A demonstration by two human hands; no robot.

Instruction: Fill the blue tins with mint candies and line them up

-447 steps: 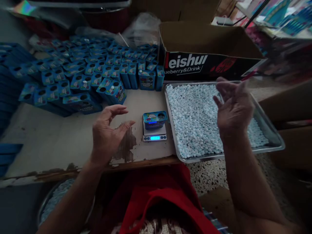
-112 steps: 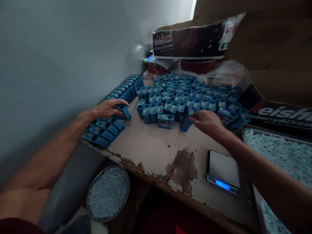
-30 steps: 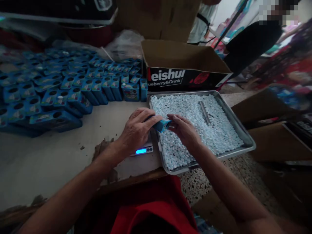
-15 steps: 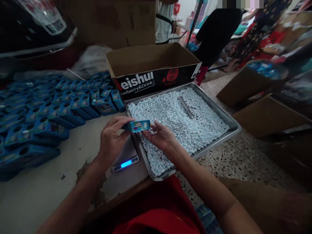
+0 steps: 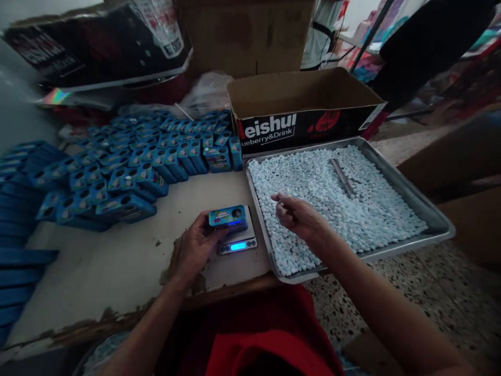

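My left hand (image 5: pixel 199 241) grips the near left end of a small blue candy box (image 5: pixel 227 217), its fingers and thumb on either side. The box is at a small digital scale (image 5: pixel 250 230) with a lit blue display; whether it rests fully on the plate I cannot tell. My right hand (image 5: pixel 299 216) is above the left part of a metal tray (image 5: pixel 434 224), its fingers curled in. What lies inside those fingers, if anything, is hidden. Small white and pale blue candies (image 5: pixel 313 183) cover most of the tray, and a metal bar (image 5: pixel 342 178) lies among them.
Rows of blue candy boxes (image 5: pixel 172 162) stand on the table (image 5: pixel 136 256), with more stacked at far left (image 5: pixel 18 282). Behind the tray sits an open black cardboard box (image 5: pixel 270 128). Another carton (image 5: pixel 465 209) is at right. A person in dark clothes (image 5: pixel 426 47) is beyond.
My left hand has brought the blue box down to the scale. My right hand has left the box, moved over the candies and curled its fingers. The view has swung left.
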